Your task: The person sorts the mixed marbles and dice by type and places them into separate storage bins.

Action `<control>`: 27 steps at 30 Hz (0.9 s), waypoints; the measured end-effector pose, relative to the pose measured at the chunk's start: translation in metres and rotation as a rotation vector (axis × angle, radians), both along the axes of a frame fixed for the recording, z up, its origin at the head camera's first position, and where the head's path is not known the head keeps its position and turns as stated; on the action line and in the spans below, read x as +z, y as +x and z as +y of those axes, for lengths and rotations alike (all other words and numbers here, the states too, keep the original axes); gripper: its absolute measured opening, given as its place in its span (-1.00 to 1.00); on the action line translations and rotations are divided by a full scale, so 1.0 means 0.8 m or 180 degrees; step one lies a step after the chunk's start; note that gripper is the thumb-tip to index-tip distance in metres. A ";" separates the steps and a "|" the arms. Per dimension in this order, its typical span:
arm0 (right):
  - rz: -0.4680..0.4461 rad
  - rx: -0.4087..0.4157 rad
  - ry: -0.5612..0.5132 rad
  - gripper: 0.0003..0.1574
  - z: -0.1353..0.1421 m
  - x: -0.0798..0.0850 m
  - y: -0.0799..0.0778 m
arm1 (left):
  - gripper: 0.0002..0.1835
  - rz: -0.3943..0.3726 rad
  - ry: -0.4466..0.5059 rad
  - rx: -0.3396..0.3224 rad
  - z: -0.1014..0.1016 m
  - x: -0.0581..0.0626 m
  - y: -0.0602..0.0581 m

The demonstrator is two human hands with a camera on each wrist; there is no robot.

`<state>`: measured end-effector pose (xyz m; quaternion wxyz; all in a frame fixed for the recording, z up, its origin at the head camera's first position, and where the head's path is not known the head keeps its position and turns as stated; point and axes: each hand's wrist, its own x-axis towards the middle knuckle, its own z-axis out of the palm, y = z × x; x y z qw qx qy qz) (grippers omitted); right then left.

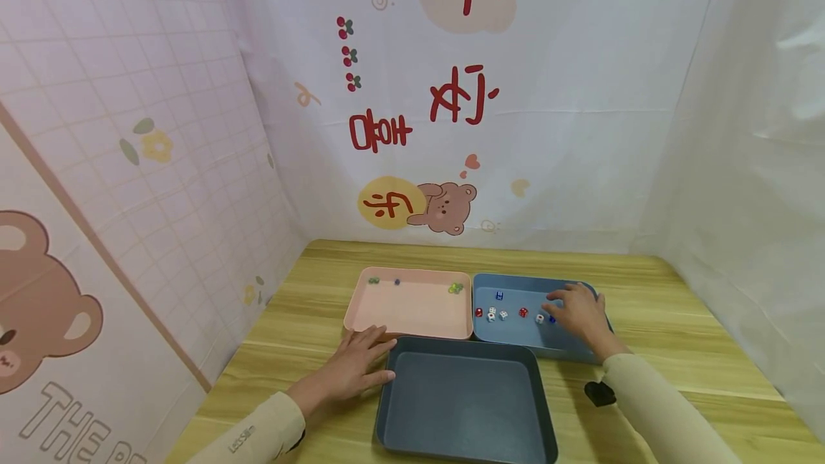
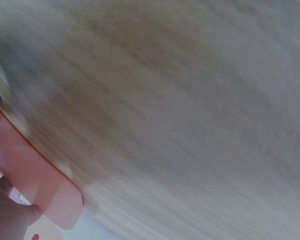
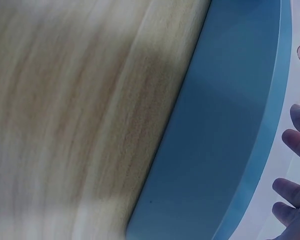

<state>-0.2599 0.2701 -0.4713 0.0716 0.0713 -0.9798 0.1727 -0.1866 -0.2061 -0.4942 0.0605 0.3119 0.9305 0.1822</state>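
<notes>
In the head view my right hand (image 1: 578, 312) hovers over the right part of the blue tray (image 1: 541, 341), its fingers slightly bent. Just beneath those fingertips are a white die (image 1: 539, 319) and a blue die (image 1: 552, 319), partly covered. More dice lie to the left in that tray: red (image 1: 523, 312), white (image 1: 503, 316) and blue (image 1: 499, 295). The right wrist view shows the spread fingers (image 3: 290, 192) beyond the tray's wall, holding nothing visible. My left hand (image 1: 351, 367) lies with extended fingers by the pink tray's (image 1: 412, 310) front-left corner and the dark tray's (image 1: 467, 399) left rim.
Small green pieces (image 1: 374, 280), a dark blue piece (image 1: 397, 282) and yellow-green pieces (image 1: 455, 288) lie in the pink tray. All three trays stand close together on a wood-grain table (image 1: 290, 349). Printed cloth (image 1: 548, 106) hangs behind and at the sides.
</notes>
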 end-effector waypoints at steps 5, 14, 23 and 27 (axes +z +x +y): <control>0.0051 0.0005 0.0008 -0.56 0.002 -0.002 0.003 | -0.21 0.0007 0.0000 -0.0025 0.001 -0.002 -0.002; 0.0138 0.0050 0.0019 -0.60 -0.010 -0.003 0.011 | -0.20 0.0004 0.0000 -0.0063 0.003 -0.001 -0.007; 0.0534 0.0333 0.0148 -0.71 -0.044 -0.003 0.026 | -0.30 0.0070 -0.0007 0.0055 0.010 0.012 -0.011; 0.0705 0.0530 0.0198 -0.74 -0.058 -0.004 0.034 | -0.40 0.0230 0.0014 0.0266 0.020 0.014 -0.013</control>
